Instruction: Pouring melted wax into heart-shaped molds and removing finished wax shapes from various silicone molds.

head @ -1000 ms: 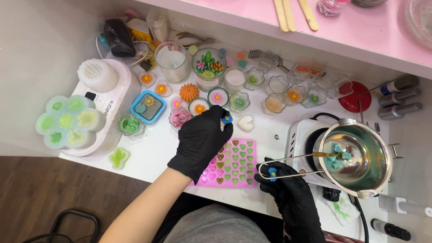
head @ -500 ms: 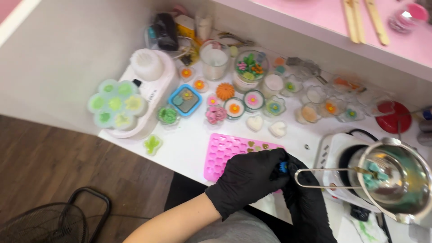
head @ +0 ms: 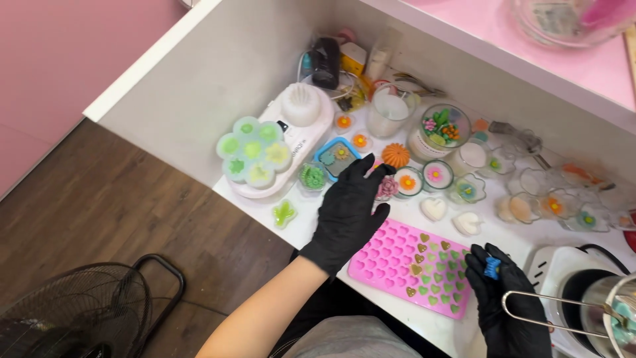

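Observation:
Both my hands wear black gloves. My left hand [head: 350, 213] lies with fingers spread on the white table, its fingertips beside a small pink flower candle [head: 387, 188] and a blue square mould [head: 338, 156]; it holds nothing. My right hand [head: 507, 299] pinches a small blue piece [head: 491, 267] between its fingertips and also grips the wire handle [head: 543, 311] of a metal pot [head: 613, 311]. The pot sits on a white hot plate [head: 556, 264] at the lower right. Between my hands lies a pink silicone mould [head: 391, 255] with heart-shaped cavities, some filled with green and gold.
A pale green flower-shaped mould [head: 255, 151] rests on a white appliance [head: 301, 113]. Several small flower candles, glass cups, a glass jar [head: 442, 129] and white hearts [head: 434, 209] crowd the table. A pink shelf [head: 490, 26] overhangs the back. A black fan [head: 66, 315] stands on the wooden floor.
The small blue piece went from my left hand to my right. My left hand then moved back left to the candles. The view swung left.

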